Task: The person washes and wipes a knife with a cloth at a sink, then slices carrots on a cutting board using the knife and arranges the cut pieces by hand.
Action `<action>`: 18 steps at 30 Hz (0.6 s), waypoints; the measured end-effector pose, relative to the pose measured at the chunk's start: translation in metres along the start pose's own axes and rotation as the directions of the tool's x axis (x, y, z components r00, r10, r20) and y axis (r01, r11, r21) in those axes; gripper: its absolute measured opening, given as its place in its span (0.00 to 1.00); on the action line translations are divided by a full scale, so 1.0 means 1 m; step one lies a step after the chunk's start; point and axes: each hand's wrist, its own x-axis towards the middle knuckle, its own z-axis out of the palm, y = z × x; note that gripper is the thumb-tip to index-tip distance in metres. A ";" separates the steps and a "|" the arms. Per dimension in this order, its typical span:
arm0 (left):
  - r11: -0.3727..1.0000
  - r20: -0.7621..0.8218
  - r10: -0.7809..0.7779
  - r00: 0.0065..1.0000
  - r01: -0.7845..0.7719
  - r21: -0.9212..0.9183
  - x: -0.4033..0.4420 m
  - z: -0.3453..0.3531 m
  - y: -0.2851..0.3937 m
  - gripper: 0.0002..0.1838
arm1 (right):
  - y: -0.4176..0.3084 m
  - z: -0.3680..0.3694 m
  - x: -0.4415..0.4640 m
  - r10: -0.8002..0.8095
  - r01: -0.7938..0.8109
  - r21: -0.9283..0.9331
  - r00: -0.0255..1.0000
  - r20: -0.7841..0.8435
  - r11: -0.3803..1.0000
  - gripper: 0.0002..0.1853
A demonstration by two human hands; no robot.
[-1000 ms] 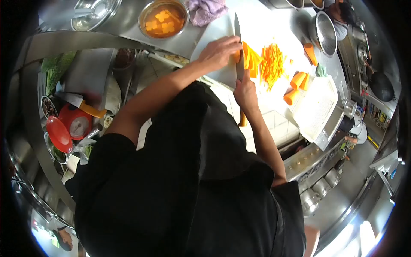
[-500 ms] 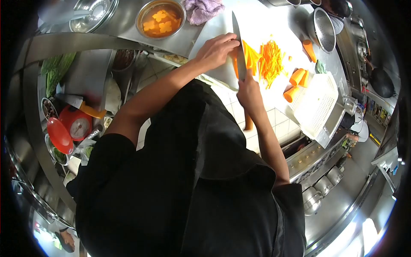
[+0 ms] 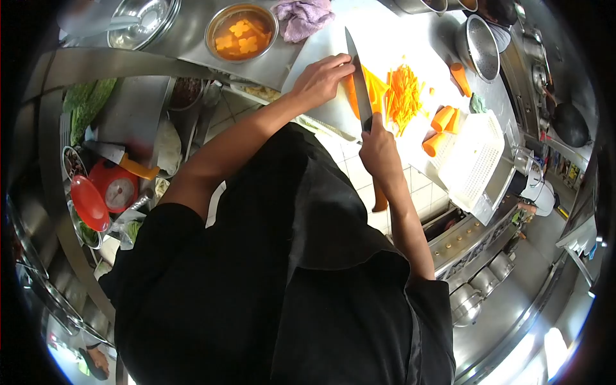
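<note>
My right hand (image 3: 380,153) is closed round the handle of a long knife (image 3: 360,82), its blade pointing away from me over the white cutting board (image 3: 314,67). Against the left side of the blade, my left hand (image 3: 325,78) presses with bent fingers on carrot slices, partly hidden beneath it. More carrot slices (image 3: 374,88) lie right of the blade. Beside them is a pile of thin carrot strips (image 3: 403,99). Thick carrot pieces (image 3: 443,119) lie farther right, near a white perforated basket (image 3: 473,157).
A bowl of carrot shapes in liquid (image 3: 241,32) and a purple cloth (image 3: 303,18) are at the upper left. A metal colander (image 3: 481,48) stands at the upper right. Another knife (image 3: 131,163) rests by a red scale (image 3: 117,186) on the left. A person (image 3: 540,196) is far right.
The knife and my right hand have shifted right and toward me, and the blade is more tilted. My left hand has moved slightly left.
</note>
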 end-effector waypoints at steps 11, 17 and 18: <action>0.998 0.077 -0.058 0.995 0.058 0.003 0.000 -0.004 0.005 0.14 | -0.002 -0.018 -0.004 0.049 -0.050 -0.017 0.999 -0.013 0.999 0.20; 0.997 0.054 -0.013 0.998 0.017 -0.074 0.004 -0.005 0.005 0.15 | 0.010 0.007 -0.007 0.077 -0.077 -0.022 0.997 0.015 0.997 0.14; 0.997 0.065 -0.012 0.998 0.016 -0.070 0.005 -0.006 0.006 0.15 | 0.010 0.008 -0.008 0.070 -0.070 -0.031 0.998 0.002 0.997 0.11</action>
